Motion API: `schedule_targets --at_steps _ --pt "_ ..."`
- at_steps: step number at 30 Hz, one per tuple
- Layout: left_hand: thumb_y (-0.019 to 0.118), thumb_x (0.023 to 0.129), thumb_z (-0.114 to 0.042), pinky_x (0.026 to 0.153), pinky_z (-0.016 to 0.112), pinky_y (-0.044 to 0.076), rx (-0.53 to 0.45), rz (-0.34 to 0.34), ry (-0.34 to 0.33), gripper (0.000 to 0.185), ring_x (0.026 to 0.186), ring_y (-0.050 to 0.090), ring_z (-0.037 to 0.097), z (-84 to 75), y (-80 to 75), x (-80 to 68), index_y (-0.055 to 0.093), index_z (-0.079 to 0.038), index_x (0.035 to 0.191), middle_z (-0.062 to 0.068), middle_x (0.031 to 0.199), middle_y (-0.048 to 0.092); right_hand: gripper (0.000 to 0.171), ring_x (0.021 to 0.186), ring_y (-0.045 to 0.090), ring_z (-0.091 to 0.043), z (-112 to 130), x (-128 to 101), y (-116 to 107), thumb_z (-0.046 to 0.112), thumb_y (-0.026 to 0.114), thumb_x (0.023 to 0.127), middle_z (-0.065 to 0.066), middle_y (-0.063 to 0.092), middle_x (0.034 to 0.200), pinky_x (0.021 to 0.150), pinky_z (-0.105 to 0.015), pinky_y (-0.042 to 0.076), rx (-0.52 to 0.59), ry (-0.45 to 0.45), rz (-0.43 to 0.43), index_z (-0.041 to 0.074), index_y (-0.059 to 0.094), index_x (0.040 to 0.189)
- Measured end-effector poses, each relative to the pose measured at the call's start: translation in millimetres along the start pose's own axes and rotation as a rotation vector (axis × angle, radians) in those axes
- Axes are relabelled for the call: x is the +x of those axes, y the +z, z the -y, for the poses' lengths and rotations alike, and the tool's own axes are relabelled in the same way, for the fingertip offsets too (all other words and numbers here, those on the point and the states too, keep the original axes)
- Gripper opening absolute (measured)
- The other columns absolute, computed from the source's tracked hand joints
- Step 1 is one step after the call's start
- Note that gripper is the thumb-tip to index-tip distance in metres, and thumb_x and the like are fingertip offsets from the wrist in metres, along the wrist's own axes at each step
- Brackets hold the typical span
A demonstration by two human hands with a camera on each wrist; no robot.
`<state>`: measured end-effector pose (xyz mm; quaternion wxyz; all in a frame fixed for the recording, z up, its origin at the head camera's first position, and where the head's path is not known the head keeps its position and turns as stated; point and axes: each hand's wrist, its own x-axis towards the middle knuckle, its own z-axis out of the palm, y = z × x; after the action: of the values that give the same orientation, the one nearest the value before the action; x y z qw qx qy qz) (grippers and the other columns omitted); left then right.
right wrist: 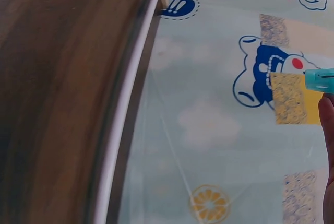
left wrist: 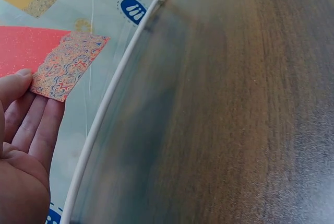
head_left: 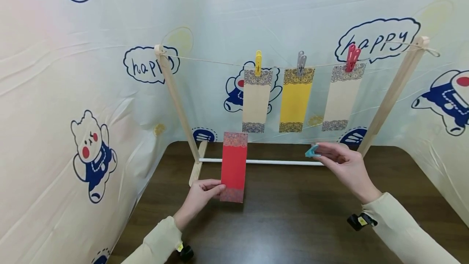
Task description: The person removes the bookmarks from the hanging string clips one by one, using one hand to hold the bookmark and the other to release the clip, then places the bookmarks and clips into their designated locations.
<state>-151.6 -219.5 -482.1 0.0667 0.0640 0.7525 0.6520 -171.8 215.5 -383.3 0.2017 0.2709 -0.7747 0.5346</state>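
My left hand (head_left: 200,195) pinches the lower left edge of a red paper strip (head_left: 233,168) with patterned ends, held upright in front of the rack. In the left wrist view the thumb lies over the strip's patterned end (left wrist: 70,65) and the fingers are behind it. My right hand (head_left: 342,166) pinches a teal clothespin (head_left: 312,151) between thumb and fingertips, below the hanging strips. Only part of that clothespin (right wrist: 319,80) shows at the edge of the right wrist view. Three strips hang from a string (head_left: 212,60): a cream one, a yellow one (head_left: 296,101) and another cream one.
A yellow clothespin (head_left: 258,63), a grey clothespin (head_left: 301,63) and a red clothespin (head_left: 353,58) hold the hanging strips. Wooden posts (head_left: 177,101) carry the string, with a white rod (head_left: 275,162) low between them. A printed cloth surrounds the dark wooden table (head_left: 271,223).
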Motion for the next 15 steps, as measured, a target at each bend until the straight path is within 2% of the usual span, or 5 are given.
schedule_targets --at_steps 6,15 --pt "0.074 0.097 -0.011 0.080 0.032 0.063 0.004 0.010 0.002 0.031 0.087 0.074 0.010 1.6 -2.0 -3.2 0.072 0.010 0.120 0.019 0.109 0.077 0.040 0.100 0.071 -0.001 -8 -12 -4 -0.014 0.076 0.086 0.002 0.078 0.110 0.073 -0.015 0.057 -0.055 0.049 -0.022 0.000 0.073 0.123" --pt "0.075 0.097 -0.012 0.081 0.034 0.063 -0.001 0.018 -0.049 0.033 0.089 0.074 0.013 5.8 -5.0 -9.4 0.072 0.010 0.122 0.019 0.111 0.077 0.039 0.099 0.072 0.001 -19 -30 -9 -0.013 0.074 0.089 -0.001 0.078 0.112 0.076 -0.015 0.058 -0.066 0.095 -0.018 0.001 0.072 0.125"
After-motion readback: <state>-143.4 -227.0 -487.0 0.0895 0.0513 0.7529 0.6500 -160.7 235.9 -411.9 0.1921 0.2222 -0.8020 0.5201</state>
